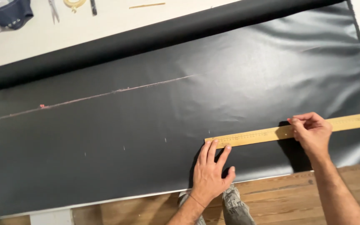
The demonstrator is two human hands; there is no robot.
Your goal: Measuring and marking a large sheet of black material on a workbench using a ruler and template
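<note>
A long wooden ruler (259, 134) lies across the right part of a sheet of black fabric (146, 116) spread on a white table (105, 21). My left hand (211, 171) rests flat on the fabric, fingertips pressing the ruler's left end. My right hand (312, 131) pinches the ruler further right, fingers curled over its edge. A faint pink chalk line (96, 96) runs across the fabric, with small chalk ticks (124, 147) below it.
The fabric's roll (155, 35) lies along the far side. Scissors (54, 10), a yellow tape measure (75, 4), a thin wooden stick (146, 5) and dark cloth (9, 14) sit at the table's far edge. Wooden floor (280, 196) shows below.
</note>
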